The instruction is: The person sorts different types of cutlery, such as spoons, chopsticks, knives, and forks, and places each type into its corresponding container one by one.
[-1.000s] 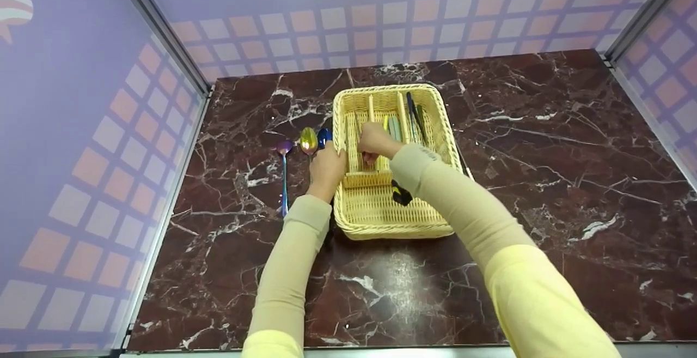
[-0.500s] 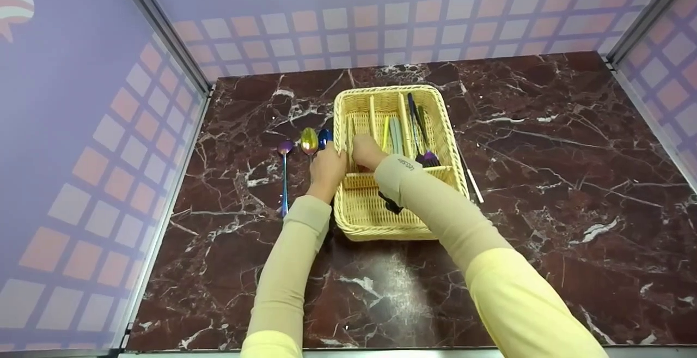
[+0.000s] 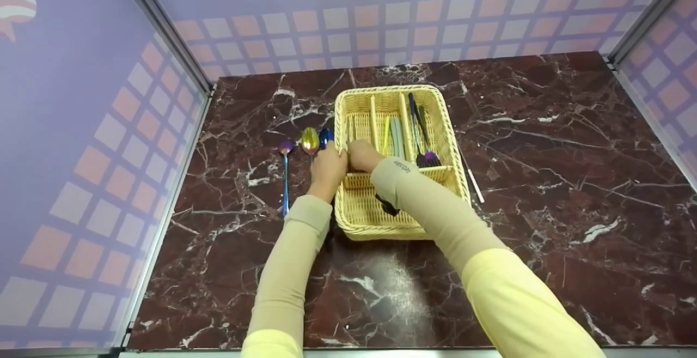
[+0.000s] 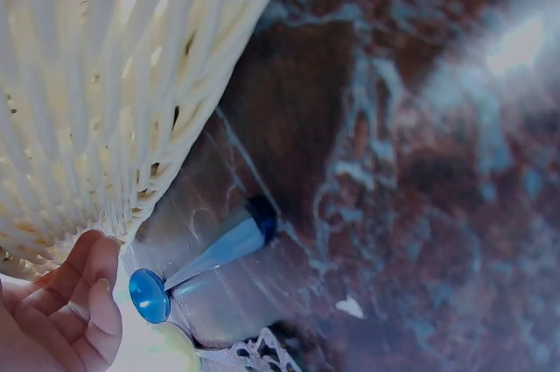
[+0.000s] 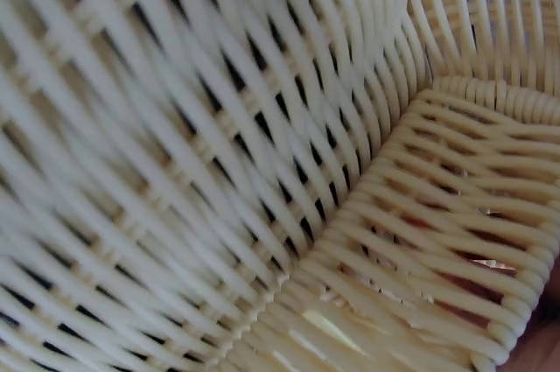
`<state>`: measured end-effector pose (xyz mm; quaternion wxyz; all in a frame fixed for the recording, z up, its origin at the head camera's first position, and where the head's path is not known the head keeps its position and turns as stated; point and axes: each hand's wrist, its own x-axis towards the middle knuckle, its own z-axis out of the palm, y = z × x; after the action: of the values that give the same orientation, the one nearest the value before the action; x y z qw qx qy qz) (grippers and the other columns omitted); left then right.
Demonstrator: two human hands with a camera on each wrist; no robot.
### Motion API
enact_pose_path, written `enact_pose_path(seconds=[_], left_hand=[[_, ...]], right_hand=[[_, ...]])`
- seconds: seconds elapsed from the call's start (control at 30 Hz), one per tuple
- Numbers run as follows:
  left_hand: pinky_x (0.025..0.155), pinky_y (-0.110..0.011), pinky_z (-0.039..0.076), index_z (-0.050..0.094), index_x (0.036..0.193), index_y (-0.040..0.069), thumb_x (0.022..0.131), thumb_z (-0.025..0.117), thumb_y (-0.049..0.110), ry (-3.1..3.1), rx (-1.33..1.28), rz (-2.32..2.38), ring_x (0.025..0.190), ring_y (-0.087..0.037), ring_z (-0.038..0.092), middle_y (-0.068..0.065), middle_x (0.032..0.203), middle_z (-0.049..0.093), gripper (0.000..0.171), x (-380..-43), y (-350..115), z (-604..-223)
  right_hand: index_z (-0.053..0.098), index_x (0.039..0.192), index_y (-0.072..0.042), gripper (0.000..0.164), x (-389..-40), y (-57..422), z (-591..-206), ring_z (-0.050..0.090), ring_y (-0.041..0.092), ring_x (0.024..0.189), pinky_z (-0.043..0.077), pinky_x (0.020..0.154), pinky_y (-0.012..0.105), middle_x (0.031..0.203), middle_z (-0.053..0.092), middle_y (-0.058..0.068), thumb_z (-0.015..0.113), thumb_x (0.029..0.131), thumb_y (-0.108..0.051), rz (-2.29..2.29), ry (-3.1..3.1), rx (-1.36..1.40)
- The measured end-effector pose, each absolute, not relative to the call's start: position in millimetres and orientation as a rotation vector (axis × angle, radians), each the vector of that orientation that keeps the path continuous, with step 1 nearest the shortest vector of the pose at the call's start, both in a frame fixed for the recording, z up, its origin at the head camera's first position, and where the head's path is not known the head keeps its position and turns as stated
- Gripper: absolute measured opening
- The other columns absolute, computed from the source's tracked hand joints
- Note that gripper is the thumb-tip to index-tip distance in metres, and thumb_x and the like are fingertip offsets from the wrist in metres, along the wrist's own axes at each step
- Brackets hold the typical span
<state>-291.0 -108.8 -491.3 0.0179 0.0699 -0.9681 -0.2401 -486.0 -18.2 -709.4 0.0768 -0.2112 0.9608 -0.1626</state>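
Left hand point(image 3: 328, 167) grips the basket point(image 3: 381, 231) rim; right hand point(image 3: 364, 155) is down in the left compartment point(image 3: 359, 116), grasp hidden, can't tell. Looks partway: forks point(image 3: 429, 158) inside; three spoons point(image 3: 310, 141) outside, left of basket, probably remaining.

Yellow outer sleeves point(image 3: 517, 287) over beige undersleeves point(image 3: 444, 205), dark lettering point(image 3: 403, 167) on the right cuff point(image 3: 389, 178), black wrist-worn piece point(image 3: 386, 204).

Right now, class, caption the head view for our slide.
Left grip on a yellow wicker basket, right grip inside it, spoons lying alongside.
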Motion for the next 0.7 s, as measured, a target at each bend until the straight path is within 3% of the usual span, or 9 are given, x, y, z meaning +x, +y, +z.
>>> enact_pose_path(seconds=[0.13,0.27,0.33,0.5,0.7], left_hand=[[0.073,-0.05,0.048,0.051,0.12,0.0,0.095,0.043,0.032,-3.016,0.2,-0.751,0.087,-0.037,0.063,-0.022,0.1,0.064,0.041,-291,-109,-490],[0.074,-0.049,0.048,0.049,0.124,0.001,0.095,0.042,0.033,-3.031,0.188,-0.786,0.085,-0.035,0.063,-0.021,0.1,0.064,0.043,-291,-109,-491],[0.075,-0.048,0.048,0.047,0.127,0.001,0.096,0.041,0.033,-3.034,0.183,-0.806,0.085,-0.035,0.063,-0.021,0.101,0.064,0.044,-290,-110,-492],[0.076,-0.048,0.048,0.045,0.13,0.001,0.096,0.039,0.034,-3.053,0.168,-0.834,0.086,-0.034,0.063,-0.02,0.104,0.063,0.048,-291,-111,-492],[0.077,-0.048,0.047,0.044,0.13,0.0,0.096,0.039,0.035,-3.062,0.157,-0.809,0.089,-0.035,0.062,-0.021,0.106,0.062,0.049,-292,-111,-490]], right_hand=[[0.057,0.066,-0.006,0.02,-398,-4,-563,0.05,0.017,0.046,0.041,0.045,0.031,0.055,0.053,0.006,0.046,0.082,-0.002,-0.751,2.731,-0.467],[0.058,0.105,0.009,0.023,-337,27,-431,0.056,0.015,0.045,0.051,0.048,0.029,0.068,0.056,0.012,0.044,0.088,0.002,-1.144,2.507,-0.228],[0.05,0.121,0.007,0.032,-330,52,-398,0.057,0.011,0.05,0.052,0.053,0.026,0.078,0.057,0.01,0.045,0.092,-0.005,-1.342,2.447,-0.168],[0.05,0.123,0.003,0.033,-320,125,-361,0.055,0.009,0.057,0.05,0.056,0.02,0.083,0.056,0.005,0.049,0.093,-0.012,-1.687,2.502,-0.071],[0.056,0.108,0.007,0.024,-309,204,-392,0.051,0.005,0.041,0.045,0.041,0.019,0.067,0.057,0.0,0.054,0.089,-0.009,-1.76,2.736,0.03]])
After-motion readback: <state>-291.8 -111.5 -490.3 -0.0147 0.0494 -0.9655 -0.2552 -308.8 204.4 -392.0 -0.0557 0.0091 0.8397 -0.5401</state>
